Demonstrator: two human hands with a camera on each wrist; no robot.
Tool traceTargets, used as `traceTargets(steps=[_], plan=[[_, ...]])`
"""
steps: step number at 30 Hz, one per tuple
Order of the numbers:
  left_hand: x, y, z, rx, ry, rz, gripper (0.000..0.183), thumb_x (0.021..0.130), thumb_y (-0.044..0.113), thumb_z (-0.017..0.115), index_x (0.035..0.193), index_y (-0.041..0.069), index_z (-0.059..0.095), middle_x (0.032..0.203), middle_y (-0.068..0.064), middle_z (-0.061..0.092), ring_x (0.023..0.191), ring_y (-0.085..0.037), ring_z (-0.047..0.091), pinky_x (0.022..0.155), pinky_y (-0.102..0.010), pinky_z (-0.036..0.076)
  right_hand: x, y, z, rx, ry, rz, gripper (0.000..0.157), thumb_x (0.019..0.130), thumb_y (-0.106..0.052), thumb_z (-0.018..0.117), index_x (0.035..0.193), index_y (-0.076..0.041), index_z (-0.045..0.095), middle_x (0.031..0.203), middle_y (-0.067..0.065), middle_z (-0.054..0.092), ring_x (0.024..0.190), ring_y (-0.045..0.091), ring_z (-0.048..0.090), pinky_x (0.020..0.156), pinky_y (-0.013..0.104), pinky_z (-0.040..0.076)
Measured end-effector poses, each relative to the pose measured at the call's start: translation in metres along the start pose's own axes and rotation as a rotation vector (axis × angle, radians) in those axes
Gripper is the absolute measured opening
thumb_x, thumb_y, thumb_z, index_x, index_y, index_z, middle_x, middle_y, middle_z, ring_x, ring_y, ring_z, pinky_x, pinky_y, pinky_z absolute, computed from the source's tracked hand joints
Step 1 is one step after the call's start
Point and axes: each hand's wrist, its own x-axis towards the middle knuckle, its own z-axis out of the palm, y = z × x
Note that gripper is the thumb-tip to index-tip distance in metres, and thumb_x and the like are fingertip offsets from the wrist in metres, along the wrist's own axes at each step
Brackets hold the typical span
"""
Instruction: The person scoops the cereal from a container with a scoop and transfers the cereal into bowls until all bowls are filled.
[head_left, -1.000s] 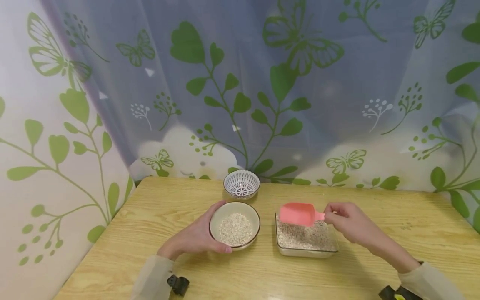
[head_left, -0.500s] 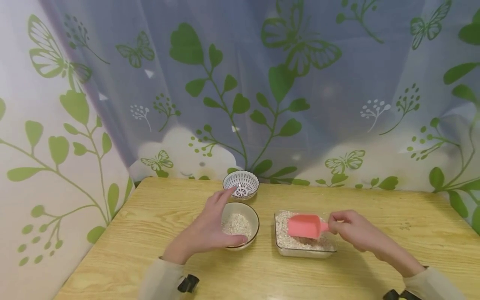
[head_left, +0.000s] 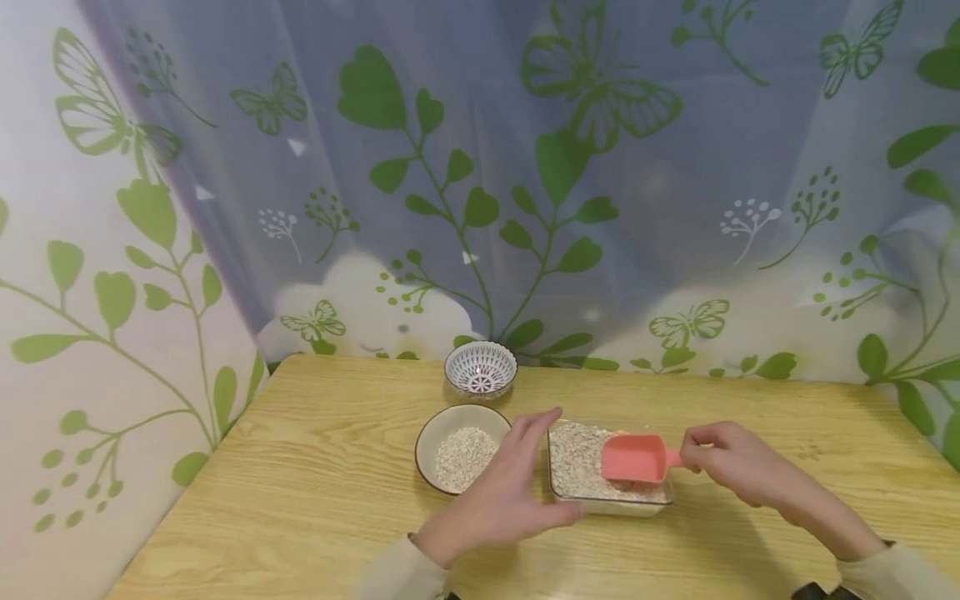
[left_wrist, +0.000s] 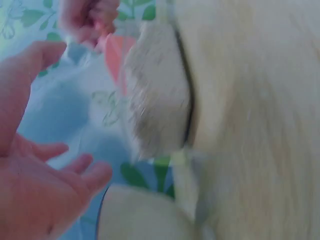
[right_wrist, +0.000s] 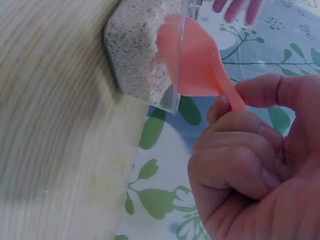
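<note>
My right hand [head_left: 738, 467] pinches the handle of a pink scoop [head_left: 633, 458] between thumb and curled fingers. The scoop's blade dips into the flakes, which look like oats [head_left: 577, 457], inside a clear rectangular container [head_left: 617, 506]. In the right wrist view the scoop [right_wrist: 200, 62] crosses the container's rim. Spread wide, my left hand [head_left: 498, 504] hovers by the container's left side with nothing in its grasp; in the left wrist view a gap shows between its fingers and the container [left_wrist: 162, 90]. Left of it a cream bowl [head_left: 430, 450] holds more flakes, partly hidden by that hand.
A small bowl with a black-and-white pattern [head_left: 480, 369] stands behind the cream bowl at the back of the wooden table [head_left: 315, 467]. A cloth printed with leaves and butterflies [head_left: 465, 167] hangs right behind the table's far edge.
My left hand has let go of the cream bowl and moved right toward the container. The scoop has come down into the flakes and shifted right with my right hand.
</note>
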Motion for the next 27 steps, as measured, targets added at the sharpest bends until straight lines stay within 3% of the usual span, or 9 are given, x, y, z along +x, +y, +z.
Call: traceTargets(steps=[3, 7, 15, 22, 27], plan=[[0.006, 0.002, 0.012, -0.045, 0.010, -0.042, 0.106, 0.084, 0.044, 0.081, 0.164, 0.021, 0.017, 0.162, -0.011, 0.029, 0.148, -0.029, 0.036, 0.119, -0.055, 0.039, -0.001, -0.001, -0.001, -0.060, 0.024, -0.035, 0.014, 0.092, -0.013, 0.048, 0.082, -0.007, 0.056, 0.060, -0.005, 0.032, 0.051, 0.010, 0.016, 0.046, 0.025, 0.023], [0.013, 0.004, 0.026, -0.098, 0.036, -0.121, 0.112, 0.080, 0.047, 0.083, 0.165, 0.023, 0.014, 0.164, -0.010, 0.024, 0.149, -0.031, 0.034, 0.118, -0.056, 0.040, -0.003, -0.002, -0.005, -0.134, 0.057, -0.083, 0.016, 0.094, -0.014, 0.049, 0.081, -0.009, 0.056, 0.068, -0.002, 0.041, 0.055, 0.010, 0.022, 0.052, 0.027, 0.027], [0.030, 0.001, 0.043, -0.097, 0.108, -0.234, 0.130, 0.069, 0.053, 0.091, 0.166, 0.024, 0.010, 0.169, -0.010, 0.016, 0.150, -0.037, 0.034, 0.114, -0.060, 0.043, -0.005, -0.005, -0.012, -0.197, 0.079, -0.086, 0.017, 0.095, -0.017, 0.050, 0.082, -0.010, 0.059, 0.064, -0.004, 0.035, 0.055, 0.010, 0.028, 0.054, 0.027, 0.028], [0.036, -0.005, 0.050, -0.054, 0.068, -0.304, 0.142, 0.061, 0.055, 0.095, 0.166, 0.019, 0.007, 0.167, -0.015, 0.021, 0.146, -0.040, 0.040, 0.112, -0.057, 0.046, -0.009, -0.014, -0.015, -0.326, 0.118, -0.129, 0.024, 0.100, -0.025, 0.054, 0.079, -0.015, 0.060, 0.061, -0.006, 0.036, 0.054, 0.010, 0.030, 0.053, 0.027, 0.030], [0.037, -0.008, 0.050, -0.078, 0.034, -0.339, 0.147, 0.060, 0.055, 0.096, 0.166, 0.020, -0.001, 0.167, -0.021, 0.021, 0.151, -0.044, 0.031, 0.116, -0.062, 0.039, -0.012, -0.026, -0.015, -0.421, 0.154, -0.153, 0.027, 0.099, -0.030, 0.057, 0.076, -0.017, 0.058, 0.061, -0.005, 0.042, 0.054, 0.011, 0.035, 0.054, 0.027, 0.031]])
